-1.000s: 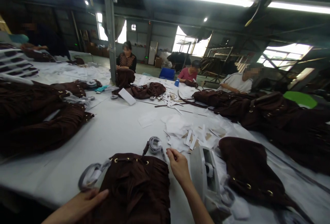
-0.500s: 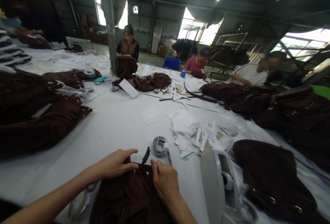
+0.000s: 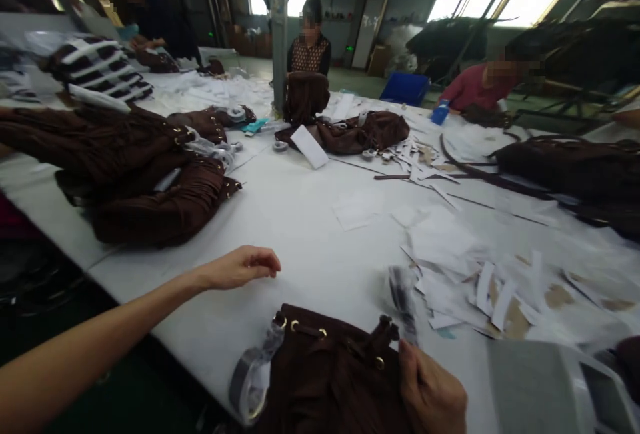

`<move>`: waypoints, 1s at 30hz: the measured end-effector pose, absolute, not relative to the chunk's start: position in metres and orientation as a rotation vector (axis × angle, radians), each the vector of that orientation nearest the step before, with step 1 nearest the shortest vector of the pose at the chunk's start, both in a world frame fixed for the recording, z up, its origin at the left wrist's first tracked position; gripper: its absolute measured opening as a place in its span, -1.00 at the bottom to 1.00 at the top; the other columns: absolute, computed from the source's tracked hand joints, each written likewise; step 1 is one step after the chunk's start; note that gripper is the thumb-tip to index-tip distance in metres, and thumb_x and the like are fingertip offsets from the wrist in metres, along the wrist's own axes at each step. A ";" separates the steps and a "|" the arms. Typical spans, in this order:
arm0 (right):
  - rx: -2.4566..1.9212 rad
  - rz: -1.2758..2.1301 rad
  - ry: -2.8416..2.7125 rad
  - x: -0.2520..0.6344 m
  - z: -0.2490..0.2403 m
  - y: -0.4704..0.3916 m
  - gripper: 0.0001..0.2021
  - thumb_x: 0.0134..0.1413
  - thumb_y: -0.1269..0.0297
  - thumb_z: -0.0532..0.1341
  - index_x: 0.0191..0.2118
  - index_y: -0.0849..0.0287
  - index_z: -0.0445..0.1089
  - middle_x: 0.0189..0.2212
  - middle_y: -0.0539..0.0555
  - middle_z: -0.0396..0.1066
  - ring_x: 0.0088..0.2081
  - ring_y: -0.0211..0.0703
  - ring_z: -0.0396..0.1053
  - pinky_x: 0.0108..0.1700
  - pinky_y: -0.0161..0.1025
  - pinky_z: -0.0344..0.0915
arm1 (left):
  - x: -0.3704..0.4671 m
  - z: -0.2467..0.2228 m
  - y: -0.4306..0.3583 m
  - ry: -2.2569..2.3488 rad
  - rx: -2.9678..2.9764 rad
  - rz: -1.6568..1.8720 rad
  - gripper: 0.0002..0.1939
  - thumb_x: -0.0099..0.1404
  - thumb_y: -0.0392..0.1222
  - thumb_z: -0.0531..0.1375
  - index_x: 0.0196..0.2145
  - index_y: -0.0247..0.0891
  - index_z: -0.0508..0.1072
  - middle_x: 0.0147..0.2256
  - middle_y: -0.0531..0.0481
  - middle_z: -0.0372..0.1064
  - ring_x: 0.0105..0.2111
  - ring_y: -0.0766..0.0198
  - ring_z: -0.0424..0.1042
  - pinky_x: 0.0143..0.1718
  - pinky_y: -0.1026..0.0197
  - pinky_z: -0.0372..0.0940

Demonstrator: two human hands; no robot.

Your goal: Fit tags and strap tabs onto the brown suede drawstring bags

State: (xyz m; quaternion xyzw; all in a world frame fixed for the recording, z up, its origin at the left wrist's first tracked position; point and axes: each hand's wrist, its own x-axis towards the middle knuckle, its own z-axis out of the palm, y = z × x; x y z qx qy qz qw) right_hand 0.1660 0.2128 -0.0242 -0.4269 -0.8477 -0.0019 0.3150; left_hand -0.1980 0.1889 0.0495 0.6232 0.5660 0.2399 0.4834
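A dark brown drawstring bag (image 3: pixel 330 367) with gold eyelets lies at the table's near edge. My right hand (image 3: pixel 433 387) is closed on the bag's right upper edge, thumb on top. My left hand (image 3: pixel 250 266) is raised over the table, beyond the bag's upper left corner; it holds nothing, its fingers loosely bent and apart from the thumb. A knotted drawstring end (image 3: pixel 384 331) sticks up by my right thumb. Beside the bag's left side hangs a wrapped grey coil (image 3: pixel 245 384). Another coil (image 3: pixel 403 294), smeared by motion, is beyond my right hand.
Stacked brown bags (image 3: pixel 160 207) lie at left, others (image 3: pixel 575 167) at right. Paper scraps (image 3: pixel 465 281) cover the table right of centre. A grey tape dispenser (image 3: pixel 540 381) stands at lower right. A post (image 3: pixel 279 41) rises at the back; co-workers (image 3: pixel 309 47) sit across the table.
My left hand has left the bag's top edge and lifted away to the left. My right hand still grips the right edge. The view has swung left, shifting everything rightward.
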 end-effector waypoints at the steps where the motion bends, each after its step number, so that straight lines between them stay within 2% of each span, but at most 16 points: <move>1: -1.137 -0.016 -2.247 0.166 -0.024 0.213 -0.61 0.28 0.26 -0.01 -0.59 0.16 0.24 -0.72 -0.05 0.19 -0.67 -0.30 0.15 -0.49 -0.28 0.01 | -0.207 0.055 0.179 1.408 1.569 0.606 -0.75 0.23 -0.25 0.04 -0.17 -0.27 0.42 -0.22 -0.08 0.38 -0.23 0.21 0.34 -0.18 0.22 0.24; 4: -1.151 -0.054 -2.272 0.162 -0.022 0.213 -0.59 0.27 0.22 0.00 -0.61 0.15 0.22 -0.74 -0.06 0.15 -0.69 -0.30 0.12 -0.51 -0.26 -0.02 | -0.217 0.067 0.141 1.380 1.718 0.583 -0.55 0.11 -0.43 0.05 -0.04 -0.18 0.37 -0.02 -0.11 0.28 -0.06 0.15 0.28 0.03 0.14 0.15; 6: -1.138 -0.063 -2.264 0.159 -0.021 0.213 -0.59 0.28 0.22 -0.01 -0.61 0.16 0.23 -0.74 -0.05 0.16 -0.69 -0.30 0.14 -0.52 -0.26 -0.01 | -0.211 0.068 0.116 1.330 1.654 0.521 -0.41 0.03 -0.48 0.07 0.03 -0.12 0.30 -0.02 -0.08 0.26 -0.04 0.13 0.27 0.06 0.13 0.13; 10: -1.131 -0.088 -2.244 0.158 -0.019 0.214 -0.57 0.28 0.21 -0.03 -0.61 0.17 0.26 -0.75 -0.04 0.19 -0.70 -0.31 0.15 -0.53 -0.27 0.00 | -0.186 0.055 0.078 1.325 1.232 0.410 -0.19 0.02 -0.37 0.20 0.19 -0.03 -0.01 -0.10 0.00 0.30 -0.24 0.20 0.35 -0.20 0.23 0.27; 12: -1.140 -0.102 -2.243 0.158 -0.018 0.214 -0.57 0.28 0.20 -0.03 -0.61 0.17 0.27 -0.74 -0.02 0.23 -0.70 -0.30 0.17 -0.53 -0.28 0.02 | -0.173 0.047 0.069 1.356 1.103 0.465 -0.27 0.05 -0.29 0.23 0.14 -0.06 0.03 -0.20 0.06 0.32 -0.32 0.26 0.32 -0.30 0.28 0.25; 15: -1.128 -0.110 -2.238 0.159 -0.017 0.215 -0.57 0.28 0.20 -0.03 -0.60 0.18 0.30 -0.74 -0.03 0.24 -0.70 -0.30 0.18 -0.55 -0.30 0.03 | -0.164 0.041 0.070 1.447 1.011 0.639 -0.60 0.13 -0.26 0.18 -0.07 -0.15 0.18 -0.38 0.14 0.29 -0.41 0.34 0.25 -0.38 0.32 0.18; 17: -1.108 -0.116 -2.227 0.159 -0.017 0.215 -0.57 0.28 0.21 -0.02 -0.59 0.18 0.31 -0.75 -0.04 0.24 -0.71 -0.32 0.17 -0.56 -0.30 0.03 | -0.171 0.043 0.079 1.511 0.951 0.751 -0.70 0.17 -0.25 0.16 -0.14 -0.18 0.19 -0.41 0.14 0.27 -0.46 0.37 0.23 -0.44 0.33 0.14; 20: -1.081 -0.133 -2.221 0.158 -0.016 0.215 -0.57 0.29 0.21 -0.02 -0.58 0.19 0.32 -0.74 -0.04 0.26 -0.72 -0.32 0.18 -0.56 -0.31 0.05 | -0.191 0.054 0.103 1.555 0.877 0.939 -0.66 0.17 -0.18 0.19 -0.13 -0.19 0.17 -0.39 0.13 0.27 -0.51 0.39 0.28 -0.51 0.34 0.11; 23: -1.070 -0.126 -2.221 0.159 -0.020 0.216 -0.59 0.28 0.20 -0.01 -0.56 0.20 0.33 -0.74 -0.05 0.25 -0.71 -0.32 0.19 -0.55 -0.30 0.05 | -0.205 0.067 0.133 1.496 0.916 1.030 -0.59 0.13 -0.13 0.26 -0.12 -0.19 0.17 -0.38 0.12 0.30 -0.48 0.35 0.36 -0.48 0.32 0.17; 26: -1.073 -0.087 -2.189 0.161 -0.025 0.216 -0.61 0.28 0.20 0.00 -0.54 0.19 0.33 -0.73 -0.06 0.25 -0.71 -0.32 0.19 -0.56 -0.29 0.04 | -0.205 0.073 0.168 1.465 0.969 1.033 -0.56 0.13 -0.08 0.28 -0.11 -0.20 0.20 -0.43 0.12 0.34 -0.48 0.37 0.35 -0.45 0.32 0.17; 30: -1.059 -0.023 -2.165 0.162 -0.029 0.215 -0.64 0.27 0.23 0.01 -0.53 0.18 0.31 -0.71 -0.05 0.26 -0.69 -0.32 0.20 -0.54 -0.30 0.07 | -0.188 0.060 0.211 1.503 0.998 0.957 -0.57 0.16 0.11 0.20 -0.18 -0.25 0.24 -0.49 0.05 0.41 -0.58 0.40 0.30 -0.54 0.34 0.08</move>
